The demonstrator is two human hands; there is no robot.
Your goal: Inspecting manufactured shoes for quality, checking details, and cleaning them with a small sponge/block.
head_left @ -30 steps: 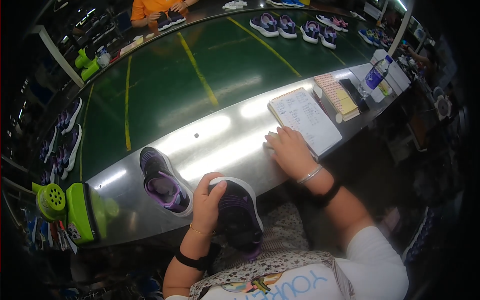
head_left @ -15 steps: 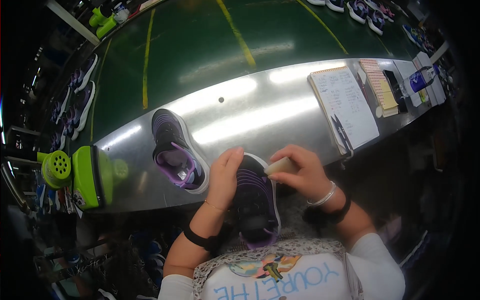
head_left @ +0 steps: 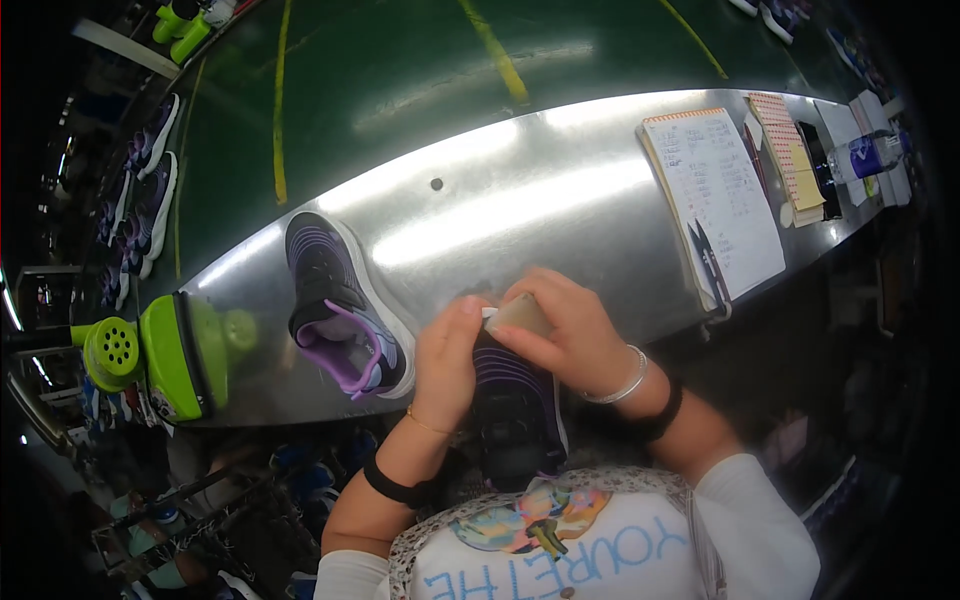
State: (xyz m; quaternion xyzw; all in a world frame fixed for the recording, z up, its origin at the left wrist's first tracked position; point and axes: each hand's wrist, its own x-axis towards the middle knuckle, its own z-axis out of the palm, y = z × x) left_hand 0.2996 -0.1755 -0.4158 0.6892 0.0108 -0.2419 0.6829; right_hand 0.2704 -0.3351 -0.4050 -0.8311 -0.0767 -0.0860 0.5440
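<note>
A black and purple shoe point(head_left: 515, 415) stands between my hands at the near edge of the shiny metal table point(head_left: 520, 210), toe toward the table. My left hand point(head_left: 447, 360) grips its toe from the left. My right hand point(head_left: 565, 335) holds a small tan block point(head_left: 520, 314) pressed against the toe. A second matching shoe point(head_left: 340, 305) lies on the table to the left, apart from both hands.
A lime green device point(head_left: 165, 355) stands at the table's left end. An open notebook point(head_left: 715, 200) with pens, a pad point(head_left: 790, 160) and a bottle point(head_left: 865, 155) lie at the right. Beyond the table runs a green conveyor belt point(head_left: 400, 70), with more shoes point(head_left: 145, 190) on a rack at left.
My right hand left the notebook, came to the shoe with a tan block, and now rubs it at the toe. The view has tilted down closer to the table.
</note>
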